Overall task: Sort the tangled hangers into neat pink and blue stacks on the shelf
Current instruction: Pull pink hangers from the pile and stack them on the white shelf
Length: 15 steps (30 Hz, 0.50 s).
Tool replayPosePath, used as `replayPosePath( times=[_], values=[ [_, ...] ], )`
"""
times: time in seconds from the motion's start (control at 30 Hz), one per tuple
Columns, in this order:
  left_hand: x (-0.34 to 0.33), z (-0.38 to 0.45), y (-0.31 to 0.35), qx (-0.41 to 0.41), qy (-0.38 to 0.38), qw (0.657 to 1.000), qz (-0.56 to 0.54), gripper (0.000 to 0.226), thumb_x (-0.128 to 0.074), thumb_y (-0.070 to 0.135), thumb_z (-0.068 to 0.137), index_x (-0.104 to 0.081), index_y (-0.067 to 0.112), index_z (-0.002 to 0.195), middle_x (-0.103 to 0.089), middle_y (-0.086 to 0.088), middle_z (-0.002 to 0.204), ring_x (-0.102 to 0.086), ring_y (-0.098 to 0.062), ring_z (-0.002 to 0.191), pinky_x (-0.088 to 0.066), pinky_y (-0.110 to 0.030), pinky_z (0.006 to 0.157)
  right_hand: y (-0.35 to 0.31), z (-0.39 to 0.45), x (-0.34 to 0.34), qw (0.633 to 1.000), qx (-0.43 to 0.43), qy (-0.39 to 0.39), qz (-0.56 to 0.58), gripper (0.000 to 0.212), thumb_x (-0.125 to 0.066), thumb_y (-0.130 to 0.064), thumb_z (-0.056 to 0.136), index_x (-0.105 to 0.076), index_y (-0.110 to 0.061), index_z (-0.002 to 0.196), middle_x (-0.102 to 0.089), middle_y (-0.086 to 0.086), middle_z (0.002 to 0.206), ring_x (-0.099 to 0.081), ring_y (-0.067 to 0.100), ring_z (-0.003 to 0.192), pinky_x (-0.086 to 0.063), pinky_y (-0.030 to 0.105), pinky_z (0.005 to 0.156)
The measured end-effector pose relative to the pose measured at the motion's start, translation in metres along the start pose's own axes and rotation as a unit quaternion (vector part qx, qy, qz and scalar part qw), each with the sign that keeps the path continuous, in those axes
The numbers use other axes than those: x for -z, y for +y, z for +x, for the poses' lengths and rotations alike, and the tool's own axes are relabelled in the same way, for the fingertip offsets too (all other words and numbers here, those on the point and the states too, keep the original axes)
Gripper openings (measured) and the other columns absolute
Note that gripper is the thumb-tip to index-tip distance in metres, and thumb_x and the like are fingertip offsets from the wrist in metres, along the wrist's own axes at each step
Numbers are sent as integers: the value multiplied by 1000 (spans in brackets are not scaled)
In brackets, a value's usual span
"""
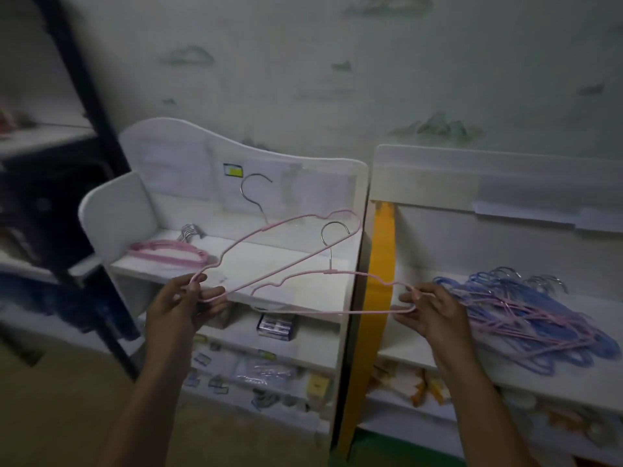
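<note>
At far left a dark metal rack upright (84,106) runs blurred out of frame. Beside it stands the white painted shelf unit with a wavy back panel (236,153); on its top shelf, at the left end, lies a flat stack of thin pink coated-wire hangers (168,253), their steel hooks bunched at the back. The left hand (188,303) pinches the rounded end of a slim pink wire hanger (269,227) that slants up to the right, its silver hook standing against the back panel. The lower shelves hold small packets too blurred to identify. The right hand (429,310) grips the end of a second pink wire hanger (337,274), held nearly level across the front of the shelf, its chrome hook upright; the two frames cross near the left hand. A yellow strip (381,251) divides the units. On the right white shelf (505,375) sprawls a tangled heap of blue and pink hangers (526,318), partly hidden behind the right hand
</note>
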<state>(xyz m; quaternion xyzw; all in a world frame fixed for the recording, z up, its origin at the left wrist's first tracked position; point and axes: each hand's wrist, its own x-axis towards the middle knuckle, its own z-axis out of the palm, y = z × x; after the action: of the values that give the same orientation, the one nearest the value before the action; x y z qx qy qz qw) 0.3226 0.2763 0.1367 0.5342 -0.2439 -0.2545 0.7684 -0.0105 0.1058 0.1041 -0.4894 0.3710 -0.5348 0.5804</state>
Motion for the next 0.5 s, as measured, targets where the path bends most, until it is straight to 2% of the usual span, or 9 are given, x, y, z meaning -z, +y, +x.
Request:
replayPosePath(
  times=[0.13, 0.3, 0.5],
  values=[
    [57, -5, 19, -10, 53, 998, 14, 18, -49, 11, 100, -65, 6, 105, -72, -18, 88, -73, -28, 82, -62, -31, 69, 7, -10, -65, 999, -9, -35, -23, 7, -56, -9, 96, -63, -7, 95, -72, 17, 90, -73, 31, 80, -60, 32, 64],
    [119, -6, 29, -18, 119, 992, 33, 20, -50, 17, 100, -69, 14, 105, -69, -24, 96, -72, -32, 86, -62, -33, 70, 15, -12, -133, 996, -38, -73, -43, 11, -57, -12, 97, -61, -6, 104, -70, 17, 98, -73, 34, 82, -62, 37, 71],
    [168, 1, 36, -25, 193, 980, 31, 23, -45, 19, 102, -63, 11, 113, -69, -14, 92, -71, -28, 87, -62, -33, 72, 34, 1, -205, 987, -59, -128, -81, 9, -57, -18, 97, -63, -15, 104, -71, 10, 101, -74, 28, 82, -61, 42, 79]
  ],
)
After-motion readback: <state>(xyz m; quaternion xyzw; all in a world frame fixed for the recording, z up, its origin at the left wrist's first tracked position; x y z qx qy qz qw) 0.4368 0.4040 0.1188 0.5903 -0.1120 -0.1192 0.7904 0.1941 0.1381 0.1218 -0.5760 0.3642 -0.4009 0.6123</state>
